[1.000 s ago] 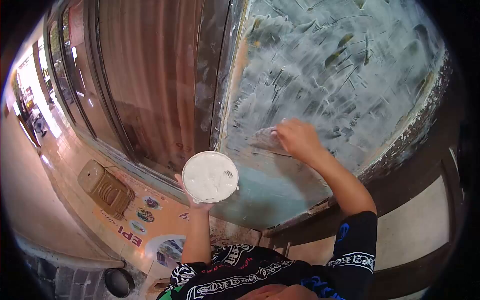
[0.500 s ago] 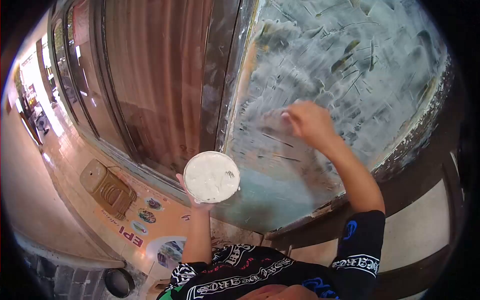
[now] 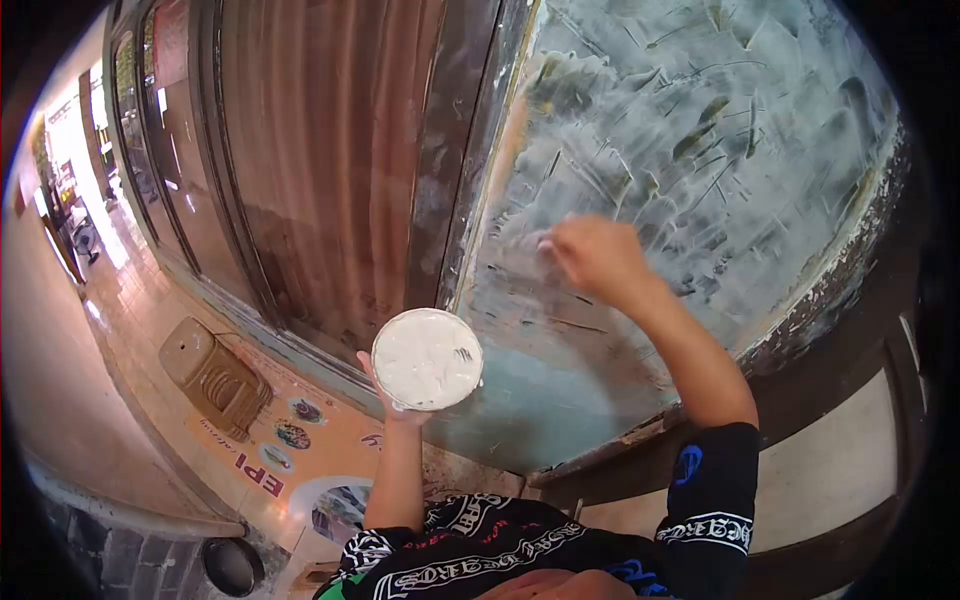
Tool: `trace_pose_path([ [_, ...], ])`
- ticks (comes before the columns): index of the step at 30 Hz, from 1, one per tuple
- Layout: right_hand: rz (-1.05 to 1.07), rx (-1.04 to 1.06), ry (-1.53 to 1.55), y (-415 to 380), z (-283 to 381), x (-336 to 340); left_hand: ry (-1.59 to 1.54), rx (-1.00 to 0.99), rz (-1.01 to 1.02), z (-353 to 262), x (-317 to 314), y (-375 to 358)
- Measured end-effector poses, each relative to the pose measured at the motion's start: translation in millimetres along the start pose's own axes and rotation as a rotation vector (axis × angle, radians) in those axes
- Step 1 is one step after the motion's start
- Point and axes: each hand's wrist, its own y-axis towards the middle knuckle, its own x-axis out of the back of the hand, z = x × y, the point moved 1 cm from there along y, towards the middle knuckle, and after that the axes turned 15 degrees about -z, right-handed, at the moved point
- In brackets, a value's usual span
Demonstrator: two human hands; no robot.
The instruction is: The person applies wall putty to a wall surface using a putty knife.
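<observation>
A round tub of white paste (image 3: 427,360) rests in my left hand (image 3: 400,408), which is closed round its underside with the thumb at the left edge. Some of the paste has been smeared over the rim. On the right, my right hand (image 3: 597,258) is closed, its fingers bent toward the wall panel (image 3: 640,185). A pale blur shows at its fingertips, too smeared to name. Streaky whitish paste covers most of the panel, with dark scratches and bare greenish patches. The panel's lower part (image 3: 540,390) is smoother and blue-green.
Left of the panel stands a dark-framed glass door (image 3: 320,150) with brown curtains behind it. A brown plastic stool (image 3: 215,375) lies on an orange printed banner (image 3: 285,410) on the floor. A round black pan (image 3: 232,567) is at the lower left.
My right hand has shifted left and slightly down across the panel. The tub in my left hand has barely moved, and the view has shifted a little.
</observation>
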Motion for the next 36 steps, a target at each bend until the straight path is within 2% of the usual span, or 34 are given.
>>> trace_pose_path([
  [1, 0.0, -0.003, 0.001, -2.6, -1.1, -13.4, 0.003, 0.002, -0.001, 0.4, 1.4, 0.0],
  [3, 0.133, 0.028, -0.161, 2.5, -7.1, -29.1, 0.013, 0.007, 0.042, -0.7, 1.5, 1.7],
  [5, -0.092, -0.036, -0.257, 34.6, -41.4, -2.8, 0.025, 0.008, 0.02, -1.4, -2.1, 1.0],
  [7, -0.428, -0.131, -0.143, 62.6, -55.6, 50.7, 0.032, 0.013, -0.004, -1.3, -1.8, 1.0],
  [9, -0.619, -0.154, -0.016, 71.7, -57.4, 88.0, 0.049, 0.006, 0.009, -2.8, 2.7, 3.6],
  [10, -0.619, -0.151, -0.015, 68.6, -52.2, 88.7, 0.046, 0.004, 0.01, -3.9, 5.6, 5.7],
  [12, -0.463, -0.224, 0.045, 50.5, -31.6, 89.5, 0.027, -0.023, -0.037, -5.7, 10.9, 9.6],
  [14, -0.403, 0.013, -0.005, 19.3, -15.0, 36.3, 0.023, -0.02, -0.025, -7.8, 8.0, 9.1],
  [17, 0.097, 0.053, -0.079, -42.2, 9.5, -46.1, 0.0, -0.002, -0.036, -4.9, 4.2, 8.0],
  [18, 0.099, 0.046, -0.083, -58.7, 6.1, -64.4, -0.015, 0.013, -0.043, -4.0, 2.9, 8.6],
  [20, 0.305, 0.151, -0.131, -81.4, -1.5, -86.1, -0.008, 0.029, -0.056, -2.0, 10.1, 12.3],
  [23, 0.044, -0.021, -0.245, -33.3, -25.3, -23.8, -0.009, 0.062, -0.083, 0.0, 0.0, 8.4],
  [24, -0.057, -0.097, -0.319, -11.3, -33.8, 8.7, 0.038, 0.07, -0.029, 1.1, 2.8, 9.4],
  [25, -0.351, -0.118, -0.213, 4.1, -38.8, 40.3, 0.039, 0.077, -0.034, 1.7, 1.0, 8.8],
  [26, -0.479, -0.113, -0.172, 14.4, -50.7, 64.9, 0.042, 0.098, 0.082, 2.3, -3.8, 7.7],
  [27, -0.474, -0.117, -0.174, 16.8, -46.2, 80.4, 0.044, 0.117, 0.2, 2.8, -6.7, 6.6],
  [29, -0.585, -0.222, -0.035, 17.2, -37.1, 100.0, 0.03, 0.107, 0.148, 4.0, -2.7, 6.8],
  [31, -0.511, -0.038, -0.001, -10.5, -23.5, 65.8, 0.051, 0.079, 0.065, 3.9, -2.2, 5.8],
  [33, -0.029, -0.011, -0.08, -54.5, -1.0, 9.1, -0.024, 0.084, 0.107, 3.2, -2.8, 5.7],
  [35, 0.185, 0.055, -0.059, -104.4, 10.7, -49.9, 0.054, 0.081, 0.01, 4.9, 5.4, 5.8],
  [36, 0.187, 0.056, -0.057, -108.4, 6.2, -58.3, 0.054, 0.081, 0.008, 6.4, 9.1, 5.4],
])
